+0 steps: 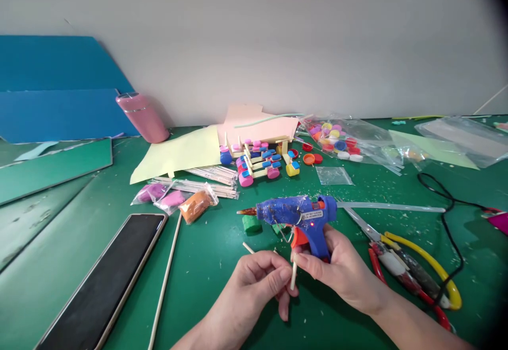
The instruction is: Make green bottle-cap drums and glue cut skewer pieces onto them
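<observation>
My left hand (260, 286) is closed, its thumb and fingers pinching a thin wooden stick (247, 247), whose end pokes out past the knuckles. My right hand (341, 273) wraps the lower handle of a blue hot glue gun (296, 211). Its thumb and a fingertip also meet the top of a short pale stick piece (293, 277) between both hands. The gun points left, a small red light glowing on its side and a clear glue stick (392, 207) extending from its rear. A green bottle cap (251, 225) lies below the nozzle. The fingers behind the handle are hidden.
Small cap-and-stick assemblies (260, 164) stand behind the gun. Bagged clay (196, 205), a phone (105, 281) and a long stick (165, 281) lie left. Scissors (367, 228), red-handled pliers (391, 260) and a black cord (448, 233) lie right. Bagged caps (337, 138) and a pink tumbler (143, 117) are farther back.
</observation>
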`<state>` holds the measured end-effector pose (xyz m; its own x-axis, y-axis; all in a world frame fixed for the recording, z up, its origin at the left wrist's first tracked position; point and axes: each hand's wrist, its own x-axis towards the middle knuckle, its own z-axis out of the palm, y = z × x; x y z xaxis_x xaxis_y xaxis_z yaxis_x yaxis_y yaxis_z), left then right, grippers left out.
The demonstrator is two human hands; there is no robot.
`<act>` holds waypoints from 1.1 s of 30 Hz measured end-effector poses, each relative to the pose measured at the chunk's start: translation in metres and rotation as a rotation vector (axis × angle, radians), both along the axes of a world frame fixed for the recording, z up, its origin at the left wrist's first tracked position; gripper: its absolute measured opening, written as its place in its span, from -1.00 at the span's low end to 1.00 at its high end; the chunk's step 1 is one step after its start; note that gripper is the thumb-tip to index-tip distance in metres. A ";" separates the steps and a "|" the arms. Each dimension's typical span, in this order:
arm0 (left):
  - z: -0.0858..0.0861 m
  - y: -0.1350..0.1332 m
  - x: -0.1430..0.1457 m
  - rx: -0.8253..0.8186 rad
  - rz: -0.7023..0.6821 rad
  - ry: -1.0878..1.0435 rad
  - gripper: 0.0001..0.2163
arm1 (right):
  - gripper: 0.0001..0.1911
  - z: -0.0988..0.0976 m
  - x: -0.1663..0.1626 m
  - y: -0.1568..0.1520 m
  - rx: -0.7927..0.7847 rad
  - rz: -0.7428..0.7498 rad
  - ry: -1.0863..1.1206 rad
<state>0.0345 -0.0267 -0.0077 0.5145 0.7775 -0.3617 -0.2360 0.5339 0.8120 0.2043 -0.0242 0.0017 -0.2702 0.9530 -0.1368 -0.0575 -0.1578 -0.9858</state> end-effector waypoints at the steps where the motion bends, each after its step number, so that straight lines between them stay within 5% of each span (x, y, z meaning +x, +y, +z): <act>1: 0.000 0.000 0.000 0.013 0.007 0.016 -0.80 | -0.85 -0.001 0.000 0.000 0.003 0.001 0.000; 12: -0.002 0.001 0.002 -0.075 0.071 0.037 -0.79 | -0.88 -0.005 -0.003 -0.001 0.015 0.029 0.021; 33: 0.003 -0.001 0.002 0.056 0.062 0.189 -0.71 | -0.86 -0.002 -0.004 -0.002 0.072 0.036 -0.053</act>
